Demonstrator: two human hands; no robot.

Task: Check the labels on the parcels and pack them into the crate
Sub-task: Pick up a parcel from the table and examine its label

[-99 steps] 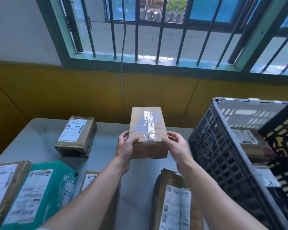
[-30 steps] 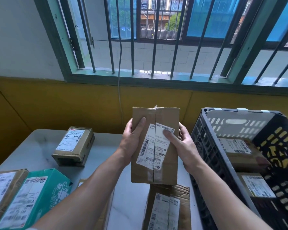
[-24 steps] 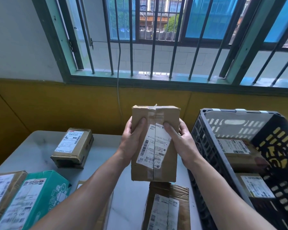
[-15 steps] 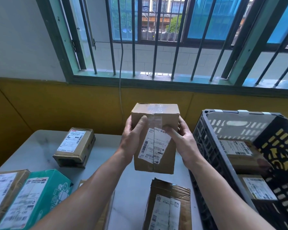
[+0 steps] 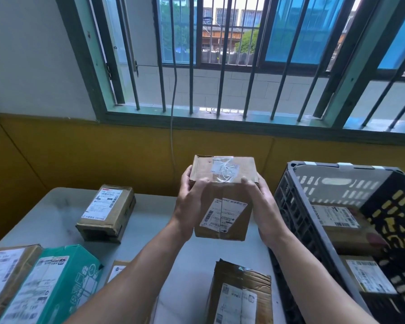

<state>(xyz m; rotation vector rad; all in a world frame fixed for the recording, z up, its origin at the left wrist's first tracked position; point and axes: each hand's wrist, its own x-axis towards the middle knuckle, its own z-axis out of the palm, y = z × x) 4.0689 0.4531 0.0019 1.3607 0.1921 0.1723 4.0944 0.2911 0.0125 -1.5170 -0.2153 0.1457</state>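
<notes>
I held a brown corrugated-cardboard parcel (image 5: 225,190) in the air between both hands, above the pale, faintly marbled table (image 5: 56,218) and just left of the crate (image 5: 297,206). My left hand (image 5: 189,202) gripped its left side and my right hand (image 5: 262,204) its right. Both thumbs were laid over the near top edge, and the other fingers curled round the box, mostly out of sight behind it. Crinkled clear tape (image 5: 222,169) sealed the top face and caught the light. The near face carried a white shipping label (image 5: 223,215), split by the box seam, its print too blurred to read.

Right of my right fingers stood the dark plastic crate, its walls a lattice of slots (its right side ran off the frame). Inside lay a far packed parcel (image 5: 337,220) and a near packed parcel (image 5: 369,277), both brown with white labels.

Left of my left fingers, a small dented box (image 5: 108,211) lay flat on the table, label up. Nearer me on that side sat a teal printed carton (image 5: 54,284) and a brown carton (image 5: 7,270), both cut off by the frame. A flat parcel (image 5: 117,270) was mostly hidden under my left forearm. Below my fingers, a torn, creased parcel (image 5: 241,293) was cropped at the bottom edge.
</notes>
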